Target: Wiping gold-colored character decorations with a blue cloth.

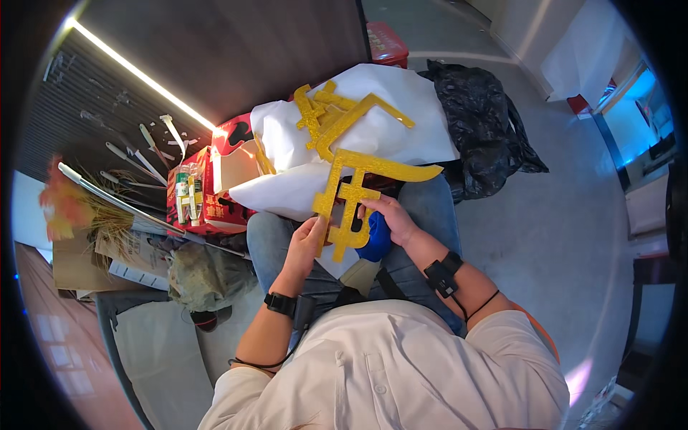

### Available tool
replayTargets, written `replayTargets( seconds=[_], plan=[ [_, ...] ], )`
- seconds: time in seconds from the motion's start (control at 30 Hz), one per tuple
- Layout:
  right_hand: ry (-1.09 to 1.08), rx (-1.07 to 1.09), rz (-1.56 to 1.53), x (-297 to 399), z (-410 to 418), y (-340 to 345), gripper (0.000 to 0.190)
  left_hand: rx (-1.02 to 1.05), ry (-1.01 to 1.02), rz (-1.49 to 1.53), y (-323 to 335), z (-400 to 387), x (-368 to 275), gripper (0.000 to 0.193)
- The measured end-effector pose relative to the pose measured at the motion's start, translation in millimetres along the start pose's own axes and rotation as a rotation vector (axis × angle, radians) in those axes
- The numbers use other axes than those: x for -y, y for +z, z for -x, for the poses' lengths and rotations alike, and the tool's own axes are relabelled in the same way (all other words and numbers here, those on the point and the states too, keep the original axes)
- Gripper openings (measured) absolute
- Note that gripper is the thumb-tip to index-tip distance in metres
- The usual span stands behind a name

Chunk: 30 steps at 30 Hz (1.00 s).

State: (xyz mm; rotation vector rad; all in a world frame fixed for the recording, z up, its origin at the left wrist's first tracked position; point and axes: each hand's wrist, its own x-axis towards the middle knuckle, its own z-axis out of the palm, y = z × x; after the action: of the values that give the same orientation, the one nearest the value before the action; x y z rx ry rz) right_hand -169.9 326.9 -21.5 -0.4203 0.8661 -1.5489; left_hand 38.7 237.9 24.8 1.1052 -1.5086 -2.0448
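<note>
A flat yellow glitter cut-out in the form of a written character [352, 193] is held over my lap, with a long curved arm reaching right. At its lower left edge, my left hand [306, 242] pinches it between thumb and fingers. My right hand [396, 219] grips the piece on its right side. Below the right palm is a blue cloth-like item [377, 239]; I cannot tell whether that hand also holds it. More yellow glitter cut-outs [344, 115] lie in an overlapping pile on a white sheet [392, 88] beyond my knees.
Left of the sheet are red printed boxes [228, 217] with small bottles [189, 193] on one. Several knife-like tools [131, 161] and a metal pole [129, 203] sit farther left. A black plastic bag [478, 123] lies to the right, beside grey floor [537, 242].
</note>
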Motion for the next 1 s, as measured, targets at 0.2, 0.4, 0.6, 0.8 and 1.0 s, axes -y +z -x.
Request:
replayTargets(
  seconds=[0.2, 0.4, 0.6, 0.8, 1.0],
  plan=[
    [0.050, 0.035, 0.012, 1.2, 2.0, 2.3, 0.016, -0.045, -0.051, -0.060, -7.6, -4.9, -2.0, 0.036],
    [0.091, 0.062, 0.046, -0.3, 1.8, -0.1, 0.016, -0.012, -0.105, -0.164, -6.4, -2.3, -4.4, 0.037],
    [0.061, 0.004, 0.020, -4.3, -0.2, -4.8, 0.015, 0.091, -0.133, 0.034, -1.4, 10.8, -8.6, 0.040],
    [0.074, -0.027, -0.025, -2.5, -1.2, -4.5, 0.017, 0.239, -0.166, 0.137, -8.9, 17.1, -6.4, 0.043],
    [0.082, -0.062, -0.032, 0.7, 0.5, -0.6, 0.018, 0.249, -0.139, 0.194, -10.9, 16.8, 0.1, 0.043]
  ],
)
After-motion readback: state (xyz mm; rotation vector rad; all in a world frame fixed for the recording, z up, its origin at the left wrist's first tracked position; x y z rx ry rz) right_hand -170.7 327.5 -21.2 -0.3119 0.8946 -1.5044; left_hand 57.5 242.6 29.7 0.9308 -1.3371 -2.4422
